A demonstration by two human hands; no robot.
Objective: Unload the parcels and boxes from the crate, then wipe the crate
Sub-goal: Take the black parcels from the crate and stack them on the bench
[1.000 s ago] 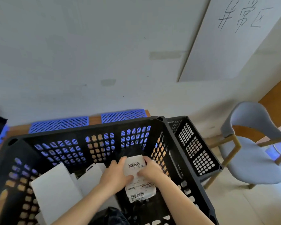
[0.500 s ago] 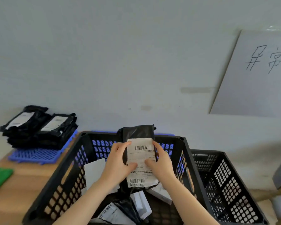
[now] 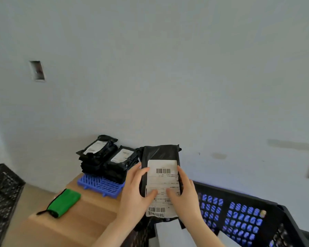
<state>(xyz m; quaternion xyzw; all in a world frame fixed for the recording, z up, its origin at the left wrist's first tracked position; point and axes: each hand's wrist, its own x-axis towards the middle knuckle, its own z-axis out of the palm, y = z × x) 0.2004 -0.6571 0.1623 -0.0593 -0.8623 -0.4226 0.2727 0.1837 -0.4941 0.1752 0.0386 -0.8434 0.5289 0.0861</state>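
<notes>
Now left grip (image 3: 134, 195) and right grip (image 3: 184, 198) both curled round black parcel (image 3: 161, 152), held upright over crate (image 3: 239, 197) edge; parcel stack (image 3: 105, 161) on blue mat (image 3: 100, 186), tabletop (image 3: 75, 221).

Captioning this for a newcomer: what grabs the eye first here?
The black plastic parcel with a white barcode label, held upright at centre between left hand and right hand. To its left, a stack of black parcels sits on a blue slatted mat, with a folded green cloth nearer on the wooden table.
</notes>
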